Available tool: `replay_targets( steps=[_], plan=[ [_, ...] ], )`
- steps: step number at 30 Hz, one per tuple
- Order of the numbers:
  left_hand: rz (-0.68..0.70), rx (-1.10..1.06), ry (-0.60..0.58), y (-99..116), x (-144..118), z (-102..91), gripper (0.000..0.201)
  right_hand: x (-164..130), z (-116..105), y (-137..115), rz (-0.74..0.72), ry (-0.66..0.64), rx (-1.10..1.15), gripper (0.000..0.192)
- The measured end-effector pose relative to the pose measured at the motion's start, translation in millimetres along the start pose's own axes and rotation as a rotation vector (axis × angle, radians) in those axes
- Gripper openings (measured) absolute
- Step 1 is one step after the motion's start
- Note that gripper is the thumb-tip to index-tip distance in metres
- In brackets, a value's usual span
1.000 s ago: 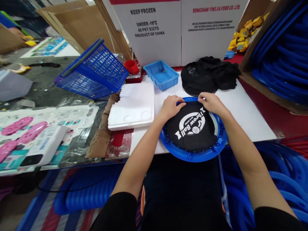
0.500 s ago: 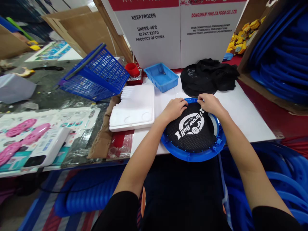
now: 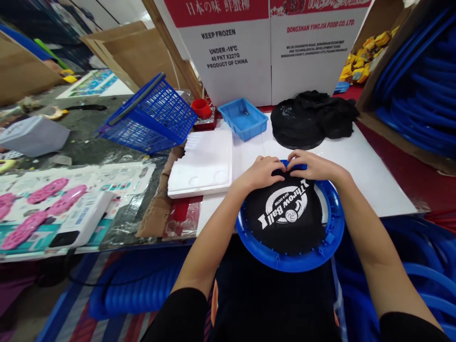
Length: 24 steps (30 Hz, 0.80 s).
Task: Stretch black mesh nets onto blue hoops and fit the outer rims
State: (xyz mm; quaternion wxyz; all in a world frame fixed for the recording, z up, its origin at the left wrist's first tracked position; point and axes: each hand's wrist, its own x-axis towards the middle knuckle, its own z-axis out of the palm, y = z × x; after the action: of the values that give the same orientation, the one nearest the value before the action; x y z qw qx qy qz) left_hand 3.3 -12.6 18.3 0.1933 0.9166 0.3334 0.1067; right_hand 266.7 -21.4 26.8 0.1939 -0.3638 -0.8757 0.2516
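Observation:
A round blue plastic ring [image 3: 285, 260] lies at the near edge of the white table [image 3: 359, 175], partly overhanging it. A black mesh net [image 3: 285, 213] printed "Throw Ball" is stretched across the ring. My left hand [image 3: 261, 172] and my right hand [image 3: 311, 166] sit side by side at the ring's far rim, fingers curled and pinching the net's edge against the blue rim. The fingertips nearly touch each other.
A pile of black nets [image 3: 309, 118] lies behind the ring. A small blue tray [image 3: 244, 118], a red cup [image 3: 201, 108], a white foam block [image 3: 203, 164] and a tilted blue basket [image 3: 151, 116] stand to the left. Cardboard boxes [image 3: 249, 52] close the back; blue rings [image 3: 420, 80] fill the right.
My hands have moved together along the far rim, from spread apart to nearly touching. The ring and net have slid toward me, further over the table's edge.

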Motion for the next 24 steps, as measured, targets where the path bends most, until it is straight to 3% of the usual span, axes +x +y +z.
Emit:
replay_targets(
  steps=[8, 17, 24],
  plan=[
    [-0.012, 0.141, 0.024, 7.2, -3.5, 3.5, 0.025, 1.9, 8.7, -5.8, 0.003, -0.026, -0.070, 0.022],
    [-0.071, -0.287, 0.202, -8.1, 1.3, 2.2, 0.014, 6.9, 13.5, -2.6, 0.073, 0.140, -0.065, 0.016],
    [-0.165, -0.367, 0.285, -15.9, 11.4, 16.1, 0.018, 12.2, 22.3, 2.3, 0.164, 0.181, -0.097, 0.016]
  ],
)
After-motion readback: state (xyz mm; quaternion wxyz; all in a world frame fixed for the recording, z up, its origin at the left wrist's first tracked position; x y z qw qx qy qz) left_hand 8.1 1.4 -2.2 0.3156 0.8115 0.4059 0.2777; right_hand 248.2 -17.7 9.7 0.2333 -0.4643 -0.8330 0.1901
